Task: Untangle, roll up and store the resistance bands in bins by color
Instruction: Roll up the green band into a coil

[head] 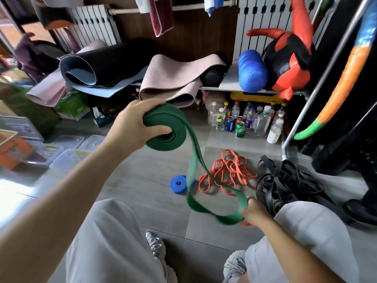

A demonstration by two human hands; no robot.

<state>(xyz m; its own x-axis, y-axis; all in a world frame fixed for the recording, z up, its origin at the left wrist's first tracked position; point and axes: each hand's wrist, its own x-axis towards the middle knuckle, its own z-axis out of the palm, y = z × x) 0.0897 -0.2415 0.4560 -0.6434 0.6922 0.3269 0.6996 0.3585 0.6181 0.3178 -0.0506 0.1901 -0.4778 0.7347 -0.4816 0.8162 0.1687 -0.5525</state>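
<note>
My left hand grips a partly rolled green band, thumb across the coil's face, held up above the floor. The band's loose tail hangs down to the right, and my right hand pinches its far loop near my right knee. On the grey floor tiles lie a rolled blue band, a tangled heap of orange bands and a pile of black bands. Several clear plastic bins sit on the floor at the left.
Rolled mats rest on a low shelf ahead, with bottles and cans under it. A blue foam roller and a red-and-black punching bag stand at the right. A metal rack leg rises beside the black bands.
</note>
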